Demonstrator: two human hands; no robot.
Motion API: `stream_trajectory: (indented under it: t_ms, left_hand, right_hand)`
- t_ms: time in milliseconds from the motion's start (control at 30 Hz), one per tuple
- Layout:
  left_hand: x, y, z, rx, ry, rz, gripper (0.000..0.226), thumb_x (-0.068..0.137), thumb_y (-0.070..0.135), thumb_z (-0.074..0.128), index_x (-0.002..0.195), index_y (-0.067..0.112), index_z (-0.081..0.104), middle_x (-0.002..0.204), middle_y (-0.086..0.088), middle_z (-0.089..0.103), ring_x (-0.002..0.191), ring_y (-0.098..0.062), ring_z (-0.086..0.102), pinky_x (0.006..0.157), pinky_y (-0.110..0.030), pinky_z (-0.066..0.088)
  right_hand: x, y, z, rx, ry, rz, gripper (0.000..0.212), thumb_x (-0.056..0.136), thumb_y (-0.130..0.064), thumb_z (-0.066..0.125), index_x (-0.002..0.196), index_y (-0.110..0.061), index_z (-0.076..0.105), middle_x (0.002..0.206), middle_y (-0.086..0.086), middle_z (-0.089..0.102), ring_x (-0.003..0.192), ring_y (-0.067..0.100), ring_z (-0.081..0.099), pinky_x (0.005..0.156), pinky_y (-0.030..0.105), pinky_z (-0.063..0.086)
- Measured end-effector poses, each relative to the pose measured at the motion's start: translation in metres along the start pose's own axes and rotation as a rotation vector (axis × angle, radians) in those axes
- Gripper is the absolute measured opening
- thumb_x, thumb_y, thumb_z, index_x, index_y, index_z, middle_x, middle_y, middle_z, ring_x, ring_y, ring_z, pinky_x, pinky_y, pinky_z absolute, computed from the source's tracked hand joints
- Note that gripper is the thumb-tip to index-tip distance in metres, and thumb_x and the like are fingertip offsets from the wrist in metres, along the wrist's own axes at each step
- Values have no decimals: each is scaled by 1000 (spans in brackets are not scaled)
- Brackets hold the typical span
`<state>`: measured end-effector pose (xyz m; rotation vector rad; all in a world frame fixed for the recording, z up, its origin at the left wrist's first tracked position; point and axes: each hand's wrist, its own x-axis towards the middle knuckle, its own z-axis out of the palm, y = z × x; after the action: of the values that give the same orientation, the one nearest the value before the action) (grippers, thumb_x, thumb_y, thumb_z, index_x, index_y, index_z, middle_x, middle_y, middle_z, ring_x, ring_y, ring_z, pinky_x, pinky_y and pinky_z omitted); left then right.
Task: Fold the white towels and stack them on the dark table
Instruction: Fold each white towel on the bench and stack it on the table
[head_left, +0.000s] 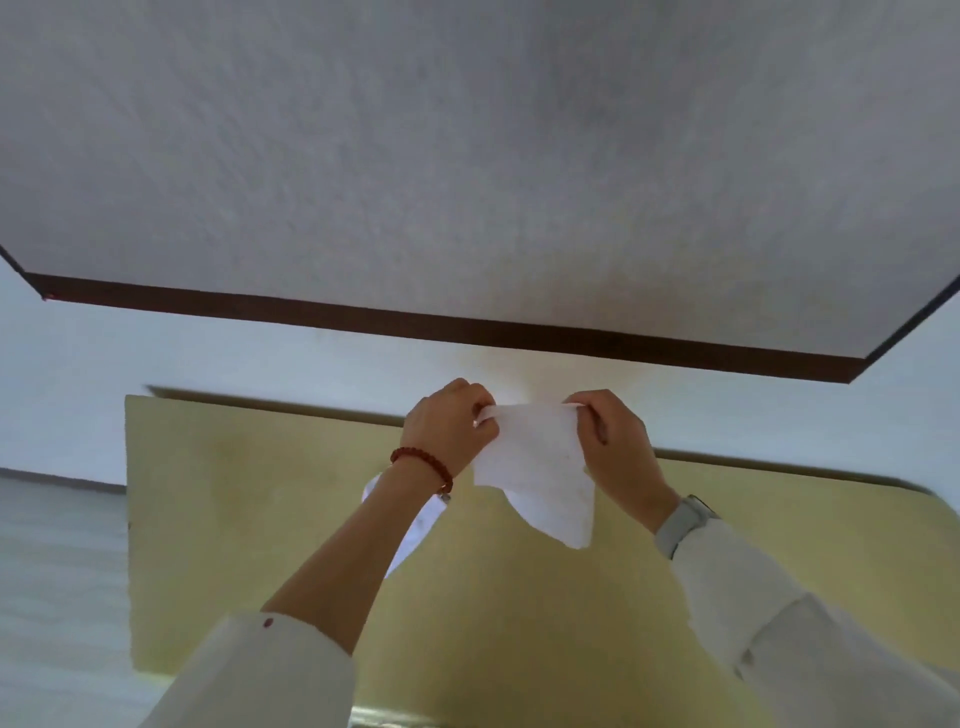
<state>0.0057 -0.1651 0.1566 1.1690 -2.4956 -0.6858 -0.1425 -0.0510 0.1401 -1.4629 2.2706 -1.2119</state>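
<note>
A small white towel (540, 467) hangs in the air between my hands, above the yellow-green surface (234, 519). My left hand (447, 426), with a red bead bracelet on the wrist, pinches its upper left corner. My right hand (613, 441), a pale watch on its wrist, pinches the upper right corner. The towel's top edge is stretched between them and its lower part droops to a point. Another white cloth (410, 525) lies partly hidden behind my left forearm. The table with the dark brown edge (467, 332) and greyish top spans the upper half of the view.
A pale floor or wall band (260, 353) runs between the dark-edged table and the yellow-green surface. More pale surface (57, 571) lies at the left. My white sleeves fill the lower corners.
</note>
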Motion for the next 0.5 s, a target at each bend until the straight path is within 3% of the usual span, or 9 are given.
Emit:
stream_trajectory:
  t_ms: [67,167,300,400,500]
  left_hand:
    - [4,20,14,14,-15,-39,21,85,21,51,101,15,62,99,0,59,88,-18,55,74,-23,40]
    - [13,41,28,-2,-17,-74,22,85,19,50,102,15,63,102,-1,64,92,-19,57,78,-26,43]
    - [32,53,24,-80,36,-99,18,89,23,54,99,16,67,99,-2,69,94,-21,60,78,-26,44]
    - [48,57,12,-131,161,-69,17,89,25,58,97,15,70,99,-3,69,93,-22,60,74,-25,43]
    - [57,61,1,-145,312,30,15,86,19,63,96,12,73,99,-8,64,91,-24,59,71,-23,39]
  right_hand:
    - [4,16,-27,-67,-10,-29,18,95,-13,41,99,-11,59,90,-5,56,82,13,54,74,24,45]
    - [12,36,-62,-190,12,-48,19,97,-20,40,99,-14,58,87,-9,54,77,8,51,65,15,36]
    - [32,59,-106,-238,101,-35,23,96,-26,43,97,-9,59,76,-4,56,66,12,53,57,15,35]
    - [47,66,-129,-188,178,-30,20,95,-20,46,90,-5,58,68,2,55,58,18,51,54,21,39]
    - [51,63,-139,-94,234,-29,12,95,-12,46,91,-7,56,78,4,56,68,24,57,62,36,51]
